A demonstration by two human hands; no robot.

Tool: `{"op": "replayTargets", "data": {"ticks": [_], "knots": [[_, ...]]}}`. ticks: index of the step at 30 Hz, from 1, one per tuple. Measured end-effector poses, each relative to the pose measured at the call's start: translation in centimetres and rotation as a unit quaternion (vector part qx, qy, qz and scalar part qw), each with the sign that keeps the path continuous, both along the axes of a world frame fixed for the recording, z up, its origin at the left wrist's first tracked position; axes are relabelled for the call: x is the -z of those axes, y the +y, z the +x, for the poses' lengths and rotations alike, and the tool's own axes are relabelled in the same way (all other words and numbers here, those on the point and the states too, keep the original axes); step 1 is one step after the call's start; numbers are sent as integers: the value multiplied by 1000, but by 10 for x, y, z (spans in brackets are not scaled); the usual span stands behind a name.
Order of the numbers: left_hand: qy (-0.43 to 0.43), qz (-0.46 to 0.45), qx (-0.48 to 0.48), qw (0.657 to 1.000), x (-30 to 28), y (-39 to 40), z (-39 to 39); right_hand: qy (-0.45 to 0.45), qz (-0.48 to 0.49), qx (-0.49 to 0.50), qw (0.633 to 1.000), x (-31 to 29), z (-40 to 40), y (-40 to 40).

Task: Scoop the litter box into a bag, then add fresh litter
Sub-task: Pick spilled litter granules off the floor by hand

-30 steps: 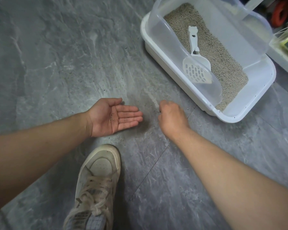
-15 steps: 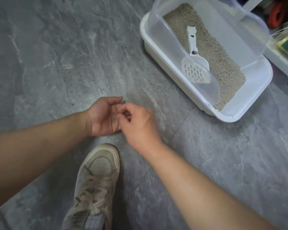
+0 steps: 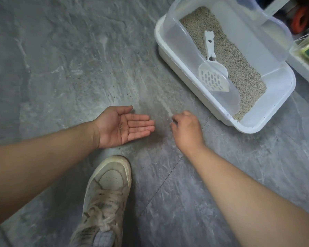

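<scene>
A white litter box (image 3: 185,75) with a clear plastic hood stands on the grey floor at the upper right, holding beige litter (image 3: 239,65). A white slotted scoop (image 3: 213,75) lies on the litter inside it. My left hand (image 3: 123,126) rests palm up and flat just above the floor, with a few litter grains in the palm. My right hand (image 3: 186,129) is to its right, fingers pinched down at the floor among stray litter grains (image 3: 172,120); whether it holds any is hidden.
My sneaker (image 3: 107,195) stands on the floor below my hands. Stray grains and a pale dusty streak (image 3: 166,107) mark the floor near the box. Cluttered white shelving with an orange item (image 3: 301,20) sits at the top right.
My right hand was over my left palm half a second ago; it has moved back right to the floor. My left hand has stayed palm up.
</scene>
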State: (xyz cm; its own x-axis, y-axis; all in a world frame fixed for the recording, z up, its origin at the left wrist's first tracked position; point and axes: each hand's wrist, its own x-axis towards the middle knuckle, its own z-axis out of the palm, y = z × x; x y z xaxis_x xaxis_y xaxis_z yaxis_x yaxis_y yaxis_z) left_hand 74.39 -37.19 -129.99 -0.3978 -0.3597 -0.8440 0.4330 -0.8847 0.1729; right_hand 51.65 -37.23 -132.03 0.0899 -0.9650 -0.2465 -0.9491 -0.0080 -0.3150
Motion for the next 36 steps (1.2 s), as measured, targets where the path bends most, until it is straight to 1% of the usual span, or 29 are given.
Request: {"op": "replayTargets", "data": {"ticks": [3,8,11,13,15,18,20,21,24,26,28,30,32,34,36], "knots": [[0,3,0,1000,1,0,2,41,-8,-44,998,2,1,0],[12,2,-3,1000,-1,0,1,76,-27,-46,996,3,4,4],[21,1,-7,1000,-1,1,2,99,-9,-30,995,1,6,5],[25,3,-12,1000,0,1,4,61,8,4,998,-7,12,5],[29,5,-17,999,0,2,6,-24,11,34,999,-22,26,9],[25,8,-16,1000,4,4,7,-152,17,-7,988,-52,62,29],[24,4,11,1000,6,4,7,-205,26,-36,978,-62,88,42],[27,3,24,999,7,4,7,-214,22,-48,976,-60,97,45],[34,5,38,999,7,4,6,-188,17,-72,979,-54,113,45],[44,7,28,999,7,6,7,-198,10,-73,977,-54,109,42],[39,6,5,999,7,5,9,-221,-16,-50,974,-54,96,35],[23,5,-16,1000,7,5,12,-196,-52,-1,979,-46,74,22],[10,5,-21,1000,5,5,14,-109,-47,27,993,-34,50,5],[4,7,-21,1000,5,6,17,-3,4,-16,1000,-27,36,-2],[0,8,-20,1000,6,6,17,62,49,-98,992,-25,33,2]]}}
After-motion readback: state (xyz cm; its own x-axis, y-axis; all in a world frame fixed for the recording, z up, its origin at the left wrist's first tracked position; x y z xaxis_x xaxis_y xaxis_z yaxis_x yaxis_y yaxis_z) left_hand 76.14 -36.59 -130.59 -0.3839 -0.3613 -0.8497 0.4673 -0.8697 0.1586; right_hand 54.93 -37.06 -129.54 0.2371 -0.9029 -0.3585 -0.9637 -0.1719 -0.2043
